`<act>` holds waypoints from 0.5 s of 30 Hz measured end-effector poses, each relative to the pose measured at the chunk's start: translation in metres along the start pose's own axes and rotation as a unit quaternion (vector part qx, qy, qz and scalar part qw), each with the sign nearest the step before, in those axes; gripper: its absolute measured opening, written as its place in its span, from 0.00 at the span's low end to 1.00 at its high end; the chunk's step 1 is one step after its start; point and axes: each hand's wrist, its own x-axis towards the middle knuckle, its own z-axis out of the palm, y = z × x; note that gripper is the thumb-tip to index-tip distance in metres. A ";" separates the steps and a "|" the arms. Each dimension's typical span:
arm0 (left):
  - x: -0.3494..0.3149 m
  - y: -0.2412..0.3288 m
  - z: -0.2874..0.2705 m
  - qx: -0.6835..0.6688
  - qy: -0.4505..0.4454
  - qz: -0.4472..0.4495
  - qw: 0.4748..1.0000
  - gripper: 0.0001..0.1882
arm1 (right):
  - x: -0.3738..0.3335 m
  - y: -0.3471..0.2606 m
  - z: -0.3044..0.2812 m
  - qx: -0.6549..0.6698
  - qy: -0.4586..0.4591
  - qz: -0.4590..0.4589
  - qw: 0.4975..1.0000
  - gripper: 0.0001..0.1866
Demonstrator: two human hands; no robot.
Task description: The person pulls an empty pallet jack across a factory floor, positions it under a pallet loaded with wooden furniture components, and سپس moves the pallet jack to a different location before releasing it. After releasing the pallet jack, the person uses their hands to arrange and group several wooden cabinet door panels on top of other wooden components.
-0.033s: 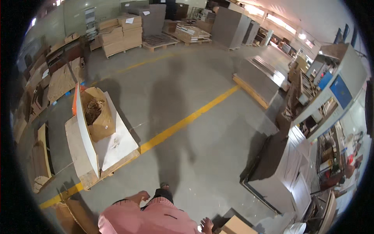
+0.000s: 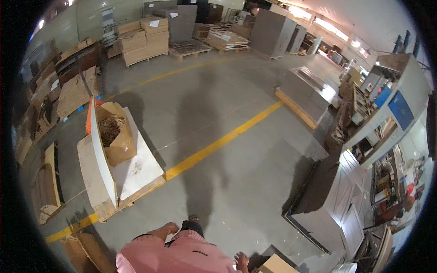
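My left hand (image 2: 171, 228) hangs in front of my body at the left, its fingers loosely bent and nothing visible in it. Lower down on the right, my right hand (image 2: 241, 261) has its fingers apart and holds nothing that I can see. Beside that hand, at the bottom edge, is a brown cardboard box (image 2: 276, 265), cut off by the frame. Both hands are apart from the other things around. A pink shirt (image 2: 175, 257) covers my body between them, and one foot (image 2: 194, 218) shows ahead on the grey floor.
Left ahead, a pallet (image 2: 105, 210) bears white boards and an open carton (image 2: 124, 148) of brown scraps. Grey panels are stacked at right (image 2: 314, 195) and farther off (image 2: 302, 93). A yellow line (image 2: 218, 142) crosses the floor. Cardboard stacks (image 2: 145, 41) stand at the back.
The view has shifted very slightly, so the surroundings sit a little farther right. My right hand's fingers look a bit more spread; both hands remain without anything visible in them.
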 end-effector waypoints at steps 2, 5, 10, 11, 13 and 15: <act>0.020 -0.006 -0.039 -0.210 0.027 -0.079 0.974 0.18 | 0.038 -0.015 0.059 -0.164 0.052 -0.047 0.984 0.22; 0.043 -0.018 -0.097 -0.304 0.201 0.002 0.931 0.14 | 0.081 -0.061 0.126 -0.257 0.049 -0.008 0.965 0.19; 0.061 -0.040 -0.189 -0.723 0.174 0.080 0.664 0.14 | 0.135 -0.149 0.208 -0.303 0.028 0.030 0.952 0.17; 0.067 -0.036 -0.202 -0.674 0.222 0.024 0.704 0.14 | 0.147 -0.162 0.222 -0.326 0.040 0.038 0.944 0.16; 0.079 -0.042 -0.223 -0.620 0.269 -0.036 0.736 0.15 | 0.174 -0.184 0.244 -0.351 0.049 0.046 0.934 0.16; 0.098 -0.055 -0.236 -0.579 0.200 -0.080 0.786 0.14 | 0.211 -0.199 0.257 -0.404 0.071 0.069 0.909 0.16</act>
